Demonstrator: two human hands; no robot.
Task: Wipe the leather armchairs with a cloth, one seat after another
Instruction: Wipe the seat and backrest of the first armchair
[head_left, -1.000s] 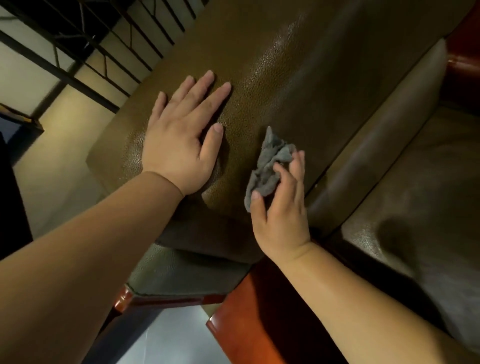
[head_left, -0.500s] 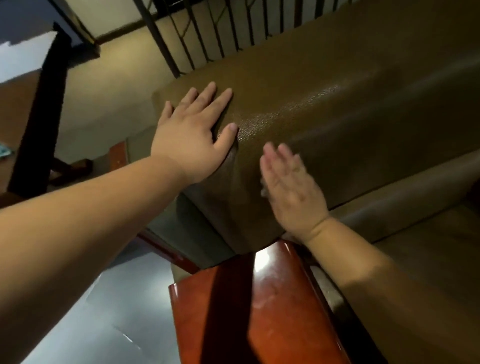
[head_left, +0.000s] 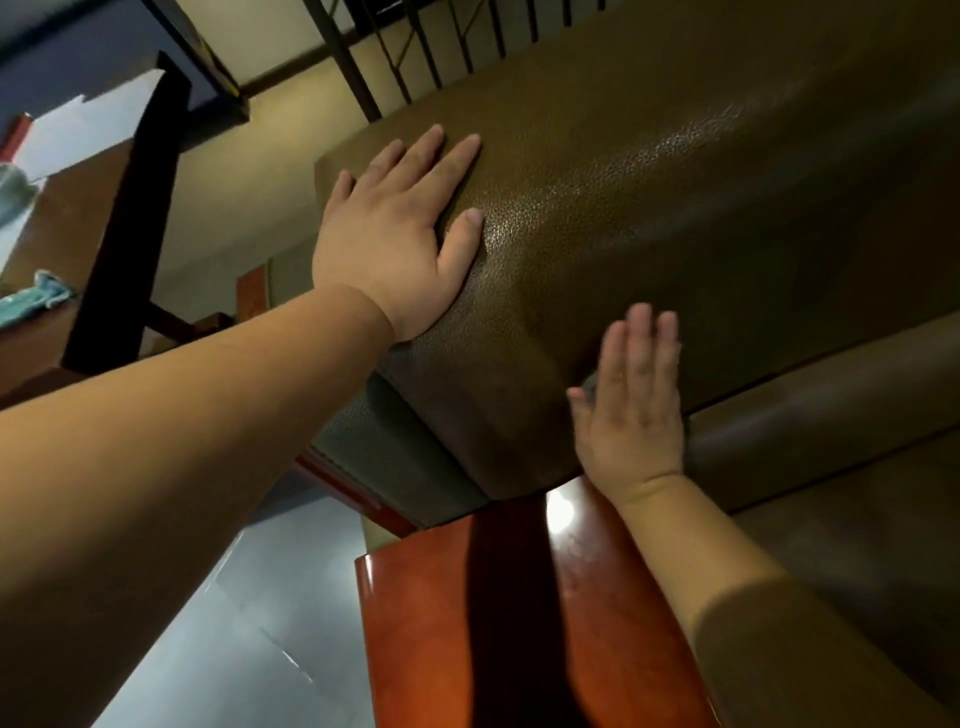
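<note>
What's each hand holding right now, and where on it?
Neither grips anything. Left hand lies flat on the leather backrest. Right hand presses flat-fingered on it; a grey sliver by the thumb may be the cloth, otherwise hidden.

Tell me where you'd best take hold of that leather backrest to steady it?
Probably at its top corner, from the front, with a flat palm as the left hand does now. The leather backrest is broad, smooth and padded, with no edge thin enough to pinch. The right hand also lies flat lower down.

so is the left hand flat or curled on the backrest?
Flat: the left hand lies palm-down on the leather backrest, fingers straight and spread, gripping nothing.
</note>
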